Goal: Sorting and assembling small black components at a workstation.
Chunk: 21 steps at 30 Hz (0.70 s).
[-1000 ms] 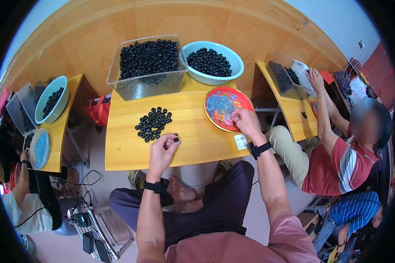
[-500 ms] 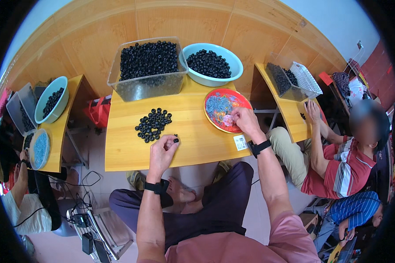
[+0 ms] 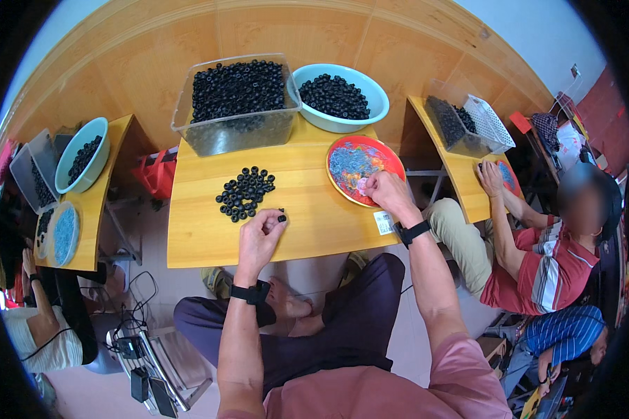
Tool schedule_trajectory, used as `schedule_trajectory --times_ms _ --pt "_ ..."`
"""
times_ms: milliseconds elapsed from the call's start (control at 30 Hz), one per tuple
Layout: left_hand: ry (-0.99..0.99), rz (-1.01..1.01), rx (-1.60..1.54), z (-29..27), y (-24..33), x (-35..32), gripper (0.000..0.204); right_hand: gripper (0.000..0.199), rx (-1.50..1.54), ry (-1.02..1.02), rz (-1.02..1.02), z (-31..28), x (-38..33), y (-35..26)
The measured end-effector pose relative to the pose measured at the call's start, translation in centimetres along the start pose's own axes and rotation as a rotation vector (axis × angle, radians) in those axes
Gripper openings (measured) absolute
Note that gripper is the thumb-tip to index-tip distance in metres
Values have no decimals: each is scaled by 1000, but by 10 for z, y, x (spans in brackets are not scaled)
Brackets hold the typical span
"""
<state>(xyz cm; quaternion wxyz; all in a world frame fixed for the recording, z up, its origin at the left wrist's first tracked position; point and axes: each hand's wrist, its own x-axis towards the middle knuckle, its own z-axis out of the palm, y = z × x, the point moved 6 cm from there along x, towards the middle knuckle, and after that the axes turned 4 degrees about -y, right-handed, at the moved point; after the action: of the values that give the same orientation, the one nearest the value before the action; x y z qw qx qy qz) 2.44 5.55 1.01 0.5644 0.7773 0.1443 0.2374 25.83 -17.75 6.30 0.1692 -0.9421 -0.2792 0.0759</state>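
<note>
My left hand (image 3: 260,236) rests at the near edge of the yellow table, closed, pinching a small black ring-shaped part (image 3: 282,218) between thumb and fingers. Just beyond it lies a loose group of similar black parts (image 3: 247,190) with round holes. My right hand (image 3: 391,193) is over the near right side of a red flowered plate (image 3: 393,167), fingertips pinched together. Whatever those fingers hold, if anything, is too small to make out. Tiny blue-grey pieces (image 3: 351,162) are spread over the plate.
At the back stand a clear bin (image 3: 241,140) and a light-blue basin (image 3: 342,126), both filled with black parts. A white label (image 3: 384,223) lies by my right wrist. Side tables hold similar containers. People sit left and right, one in a red striped shirt (image 3: 538,262).
My right fingertips have shifted slightly left and toward the plate's near edge. My left hand keeps its pinch on the black part. The left neighbour's hand has drawn back from their plate.
</note>
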Motion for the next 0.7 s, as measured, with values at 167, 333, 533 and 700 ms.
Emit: schedule_trajectory --times_ms 167,333,533,700 --pt "-11 -12 -45 0 -5 -1 18 15 256 101 -87 -5 -17 -24" --pt "-16 -61 -107 0 -11 0 19 17 725 -40 -268 31 -47 -88" --pt "-80 -108 -387 6 -10 6 21 16 594 150 -483 73 -65 -147" --pt "-87 -120 -394 1 -15 8 21 17 639 238 -459 91 -66 -156"
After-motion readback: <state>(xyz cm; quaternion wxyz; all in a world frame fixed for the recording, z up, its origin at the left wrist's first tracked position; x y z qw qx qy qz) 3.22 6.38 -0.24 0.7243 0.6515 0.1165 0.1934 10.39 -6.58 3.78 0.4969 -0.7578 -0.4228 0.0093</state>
